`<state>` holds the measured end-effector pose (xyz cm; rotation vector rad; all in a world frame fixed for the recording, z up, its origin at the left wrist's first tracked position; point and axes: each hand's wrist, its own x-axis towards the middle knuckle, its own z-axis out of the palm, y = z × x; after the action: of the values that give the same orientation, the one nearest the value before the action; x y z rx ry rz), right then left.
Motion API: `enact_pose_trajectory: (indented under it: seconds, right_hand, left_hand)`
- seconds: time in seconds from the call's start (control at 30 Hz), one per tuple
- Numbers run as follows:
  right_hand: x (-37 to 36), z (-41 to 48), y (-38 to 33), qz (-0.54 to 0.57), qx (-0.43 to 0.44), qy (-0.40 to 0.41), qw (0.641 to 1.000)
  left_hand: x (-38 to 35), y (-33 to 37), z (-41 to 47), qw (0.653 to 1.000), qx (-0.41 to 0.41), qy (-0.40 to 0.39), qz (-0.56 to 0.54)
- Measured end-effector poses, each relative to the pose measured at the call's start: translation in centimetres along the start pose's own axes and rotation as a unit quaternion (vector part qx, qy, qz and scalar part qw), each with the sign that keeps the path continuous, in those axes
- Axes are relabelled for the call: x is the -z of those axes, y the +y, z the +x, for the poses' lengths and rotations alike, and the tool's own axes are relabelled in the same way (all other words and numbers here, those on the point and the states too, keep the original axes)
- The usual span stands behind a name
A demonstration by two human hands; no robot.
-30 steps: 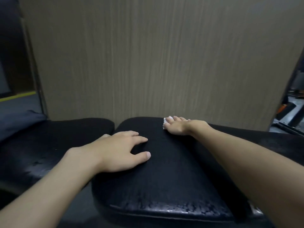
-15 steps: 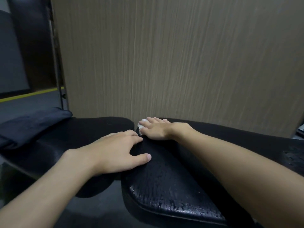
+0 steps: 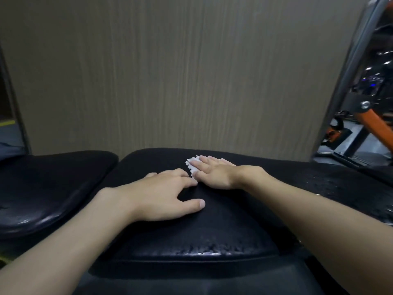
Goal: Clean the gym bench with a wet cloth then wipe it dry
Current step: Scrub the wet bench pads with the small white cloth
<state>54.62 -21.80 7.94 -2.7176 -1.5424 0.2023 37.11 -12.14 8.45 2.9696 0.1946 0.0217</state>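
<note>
The black padded gym bench fills the lower half of the head view, with water beads along its near edge. My right hand lies flat on the pad's far part, pressing a small white cloth whose frayed edge shows past the fingers. My left hand rests palm down on the pad just left of and nearer than the right hand, fingers spread, holding nothing. Its fingertips almost touch the cloth.
A second black pad sits to the left, split from the first by a gap. A wood-grain wall panel rises right behind the bench. Orange and black gym equipment and a metal post stand at right.
My right hand with the cloth slid left along the far edge, then back right and slightly nearer, with more cloth showing. My left hand stayed on the pad. The view swung right, then back.
</note>
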Motion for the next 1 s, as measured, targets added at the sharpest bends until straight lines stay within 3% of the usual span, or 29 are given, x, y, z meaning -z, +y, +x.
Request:
enact_pose_trajectory:
  seconds: [0.3,0.67,0.83,1.0]
  right_hand:
    - [0.2,-7.1,13.6,0.015,-0.113,0.015,0.993]
    - [0.3,-15.7,30.0,0.038,-0.285,0.024,0.957]
    - [-0.1,-18.8,32.6,0.077,-0.331,0.031,0.940]
    - [-0.9,-19.5,29.9,0.046,-0.363,0.043,0.930]
  left_hand:
    - [-1.5,10.7,6.4,0.997,-0.074,-0.031,-0.003]
    - [-3.2,20.4,11.4,0.990,-0.128,-0.044,0.033]
    - [-3.1,20.4,11.6,0.989,-0.132,-0.048,0.044]
    - [-3.0,18.7,10.2,0.987,-0.157,-0.039,0.021]
